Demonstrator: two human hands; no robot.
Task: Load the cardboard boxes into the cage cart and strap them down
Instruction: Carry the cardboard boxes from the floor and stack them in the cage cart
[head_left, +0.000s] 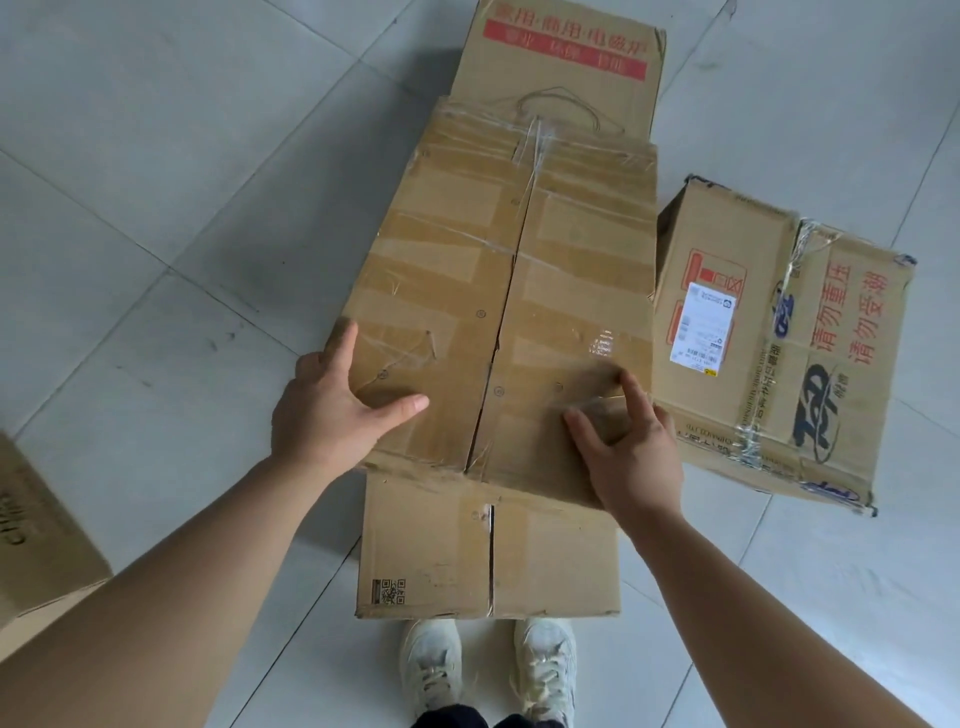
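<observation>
A large taped cardboard box (514, 291) lies in the middle of the view, its near end resting on a smaller box (488, 556) that stands just in front of my shoes. My left hand (332, 410) grips the large box's near left edge, thumb on top. At the near right corner my right hand (628, 447) holds it, fingers bent on the top face. A box with red print (561, 57) sits behind it. Another box with red characters and a white label (779, 343) lies to the right. No cage cart or strap shows.
Part of one more cardboard box (36, 525) shows at the lower left edge. The floor (156, 182) is pale grey tile, bare to the left and far right. My white shoes (488, 665) stand right behind the smaller box.
</observation>
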